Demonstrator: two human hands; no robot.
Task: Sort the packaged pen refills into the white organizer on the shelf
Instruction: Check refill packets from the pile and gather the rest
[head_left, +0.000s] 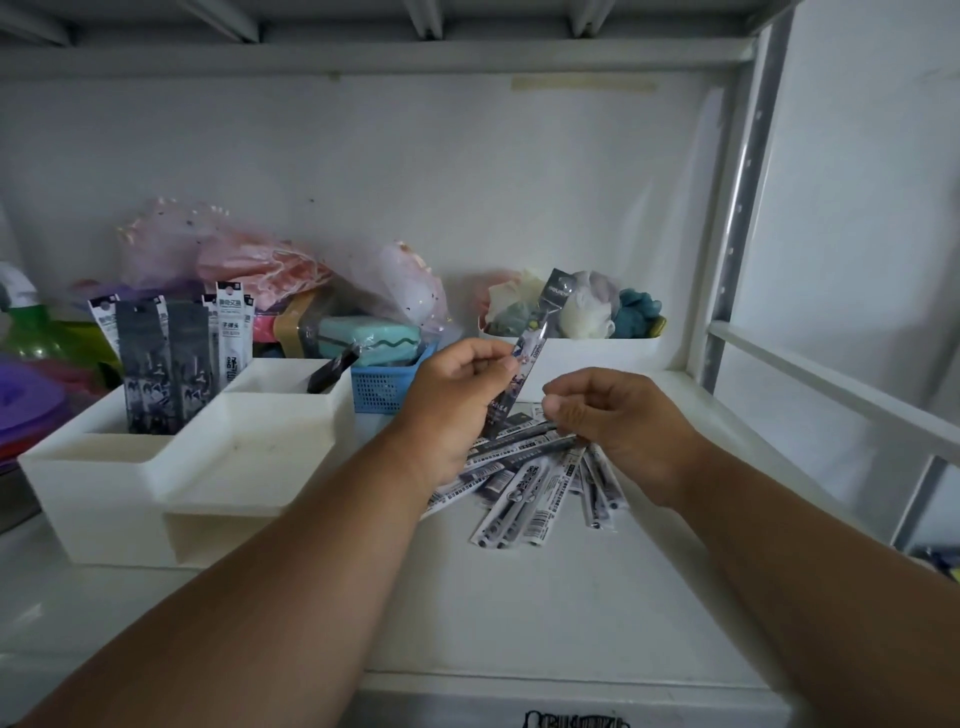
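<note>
Head view shows the left hand (457, 376) pinching one dark refill pack (524, 358) and holding it up, tilted, over the shelf (519, 597). The right hand (613, 415) has its grip curled around a fanned bunch of packs (524, 478) that touches the shelf. The white organizer (171, 457) sits to the left, with dark packs (166, 364) standing in its back-left box. I think the held pack should go there: keep it straight up, slide it down beside the matching ones, then let go.
</note>
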